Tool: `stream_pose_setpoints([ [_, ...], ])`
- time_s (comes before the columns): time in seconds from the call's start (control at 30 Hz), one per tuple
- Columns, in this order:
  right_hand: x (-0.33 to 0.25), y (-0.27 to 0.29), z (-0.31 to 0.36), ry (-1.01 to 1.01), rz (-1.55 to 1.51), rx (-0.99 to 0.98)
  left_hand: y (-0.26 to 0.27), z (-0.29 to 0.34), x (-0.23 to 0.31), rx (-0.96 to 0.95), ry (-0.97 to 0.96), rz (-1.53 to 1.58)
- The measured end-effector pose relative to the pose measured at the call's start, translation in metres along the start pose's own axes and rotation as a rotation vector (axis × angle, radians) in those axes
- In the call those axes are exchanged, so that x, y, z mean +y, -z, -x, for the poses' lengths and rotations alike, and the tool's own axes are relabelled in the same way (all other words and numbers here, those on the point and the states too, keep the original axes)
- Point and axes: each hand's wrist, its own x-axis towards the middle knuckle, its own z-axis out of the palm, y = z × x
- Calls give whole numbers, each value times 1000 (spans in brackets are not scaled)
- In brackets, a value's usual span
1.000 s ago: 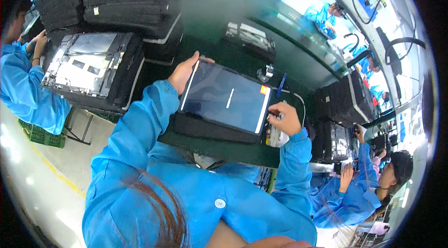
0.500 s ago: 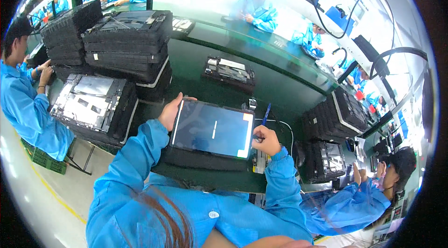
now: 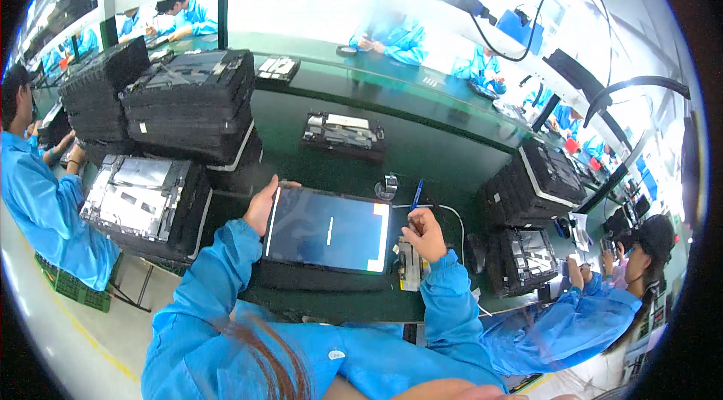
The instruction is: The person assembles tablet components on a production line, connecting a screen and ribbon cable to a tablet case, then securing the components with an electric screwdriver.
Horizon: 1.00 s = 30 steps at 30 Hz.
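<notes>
A: Head view. Left hand [image 3: 261, 204] closed around the left edge of a flat tablet-like panel [image 3: 325, 230], thumb on top, fingers under. The panel sits at the near edge of the green bench [image 3: 422, 151], on a dark tray [image 3: 316, 278], screen side up, dark glass with thin white strips at both short ends.

B: Right hand?

A: Right hand [image 3: 424, 233] at the panel's right edge, fingers curled in a loose fist over a small pale fixture [image 3: 407, 264]. Cannot tell whether it pinches anything; a blue pen [image 3: 416, 193] stands just behind it and a grey cable [image 3: 450, 213] loops past the knuckles.

B: How far along, by your reading?

A: My judgement: the panel is seated and lined up on its tray, so placing looks done. The work at the right edge looks midway, hand on it and nothing let go.

B: What is left?

A: Plenty, by the stock. Open tray of bare metal chassis [image 3: 139, 200] at the left, tall stacks of black trays [image 3: 188, 102] behind it, more black stacks [image 3: 531, 189] at the right. One loose board unit [image 3: 343, 132] lies further up the bench, well apart.

B: Others nearby?

A: A person in a blue smock [image 3: 38, 212] at far left, another [image 3: 572, 325] at lower right, more across the bench. None touch this panel.
</notes>
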Motion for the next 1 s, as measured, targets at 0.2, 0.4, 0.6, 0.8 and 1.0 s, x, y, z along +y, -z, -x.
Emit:
stream_pose_setpoints([
  [0.2,8,16,3,-111,147,-103,0,2,-3,12,28,-5],
  [0.4,-3,17,3,-148,-93,-51,-12,4,-1,36,26,-12],
  [0.6,-14,21,-2,-137,90,-172,-10,1,-1,89,1,-7],
  [0.8,-3,20,0,-277,-46,-203,-6,1,-2,98,-11,-6],
  [1.0,6,19,4,-363,-98,-238,-11,-1,-3,97,-2,-25],
])
